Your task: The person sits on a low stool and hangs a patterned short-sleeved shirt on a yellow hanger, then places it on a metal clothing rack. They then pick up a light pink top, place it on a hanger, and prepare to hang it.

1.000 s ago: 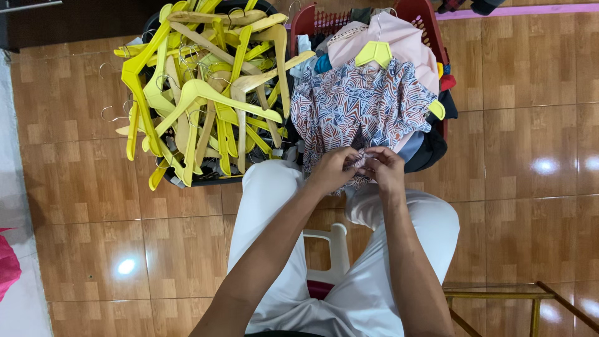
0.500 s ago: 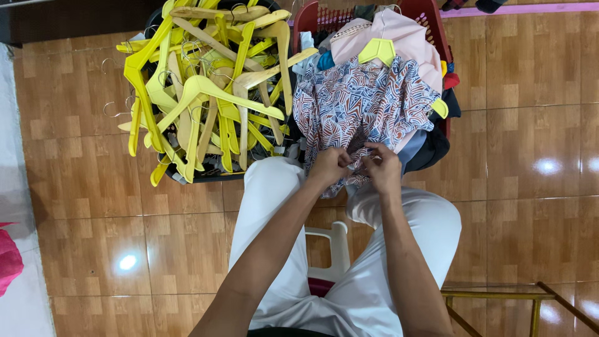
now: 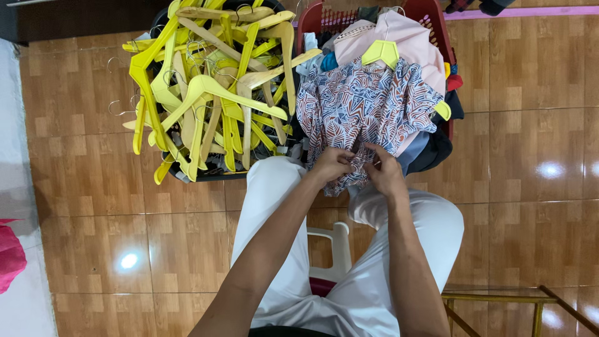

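Pinching the patterned shirt [image 3: 365,106] at its lower hem, left hand [image 3: 331,165] and right hand [image 3: 385,175] clamp it; yellow hangers [image 3: 206,93] lie at ten o'clock.

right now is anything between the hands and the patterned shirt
Nothing visible. The left hand and right hand both already pinch the lower edge of the patterned shirt, which hangs on a yellow hanger over the red basket.

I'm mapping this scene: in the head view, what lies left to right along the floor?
Pink cloth → bin of yellow hangers → patterned shirt held by both hands → bare tiled floor.
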